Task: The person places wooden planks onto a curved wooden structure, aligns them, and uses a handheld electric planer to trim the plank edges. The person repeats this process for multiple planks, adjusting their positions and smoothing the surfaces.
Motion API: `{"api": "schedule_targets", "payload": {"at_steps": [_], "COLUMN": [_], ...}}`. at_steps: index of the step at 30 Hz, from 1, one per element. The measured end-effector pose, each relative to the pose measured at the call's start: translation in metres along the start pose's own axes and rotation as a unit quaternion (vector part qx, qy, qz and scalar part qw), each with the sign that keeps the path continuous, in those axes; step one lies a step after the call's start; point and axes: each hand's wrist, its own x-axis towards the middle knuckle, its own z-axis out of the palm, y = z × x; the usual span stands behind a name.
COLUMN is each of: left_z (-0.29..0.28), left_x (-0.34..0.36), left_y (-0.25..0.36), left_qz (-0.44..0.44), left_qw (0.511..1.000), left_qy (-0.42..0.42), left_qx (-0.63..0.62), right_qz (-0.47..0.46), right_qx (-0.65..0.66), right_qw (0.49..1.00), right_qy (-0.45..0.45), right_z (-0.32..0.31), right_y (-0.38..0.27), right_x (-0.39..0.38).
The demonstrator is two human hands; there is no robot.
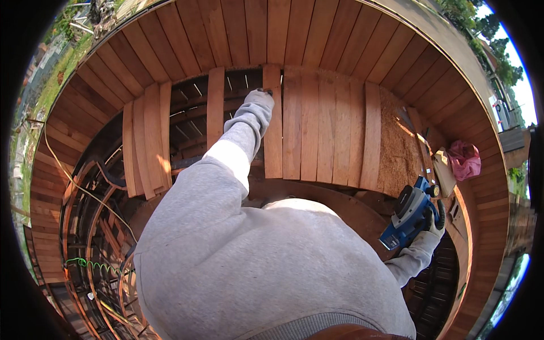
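Observation:
My left arm, in a grey sleeve, reaches forward across the slatted bench. My left hand (261, 97), in a pale glove with dark fingertips, closes at the far end of a loose wooden plank (273, 136), over its left edge. The undersides of its fingers are hidden. Low on the right, my right hand (436, 222) wears a similar glove and wraps round the handle of a blue electric planer (409, 212). The planer is tilted beside my body, off the bench planks. Close-set planks (326, 127) lie right of the plank under my left hand.
A curved wooden wall (272, 34) rings me. Dark framing (190, 122) shows through gaps between planks, with more loose planks (148, 139) at left. Sawdust (396, 147) covers the bench at right, near a pink bag (464, 160). A cable (85, 187) and green coiled cord (93, 264) hang at left.

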Motion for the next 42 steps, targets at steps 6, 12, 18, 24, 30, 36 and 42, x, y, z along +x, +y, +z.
{"api": "schedule_targets", "payload": {"at_steps": [6, 12, 18, 24, 30, 36, 42], "left_z": [0.02, 0.021, 0.039, 0.066, 0.106, 0.054, 0.137], "left_x": [0.018, 0.03, -0.016, -0.071, -0.064, -0.083, -0.041], "left_y": [0.0, -0.005, -0.035, -0.042, -0.058, -0.032, -0.058], "left_qz": [-0.01, 0.018, -0.033, 0.013, 0.045, -0.033, 0.03], "left_qw": [0.999, 0.999, 0.978, 0.972, 0.956, 0.957, 0.901], "left_qy": [0.025, 0.009, 0.005, -0.075, -0.02, -0.074, 0.011], "left_qx": [-0.045, -0.031, -0.205, -0.224, -0.29, -0.279, -0.433], "right_qz": [-0.025, -0.006, -0.025, -0.017, -0.002, -0.006, 0.002], "right_qx": [0.007, -0.037, -0.046, -0.043, -0.025, -0.042, -0.044], "right_qw": [0.999, 0.998, 0.991, 0.981, 0.974, 0.974, 0.97], "right_qy": [-0.019, -0.05, -0.124, -0.186, -0.226, -0.224, -0.24], "right_z": [0.003, 0.052, 0.084, 0.125, 0.158, 0.165, 0.171], "right_y": [0.017, -0.035, -0.047, -0.04, -0.025, -0.016, -0.017], "right_x": [0.011, -0.002, 0.002, 0.018, 0.044, 0.062, 0.068]}}
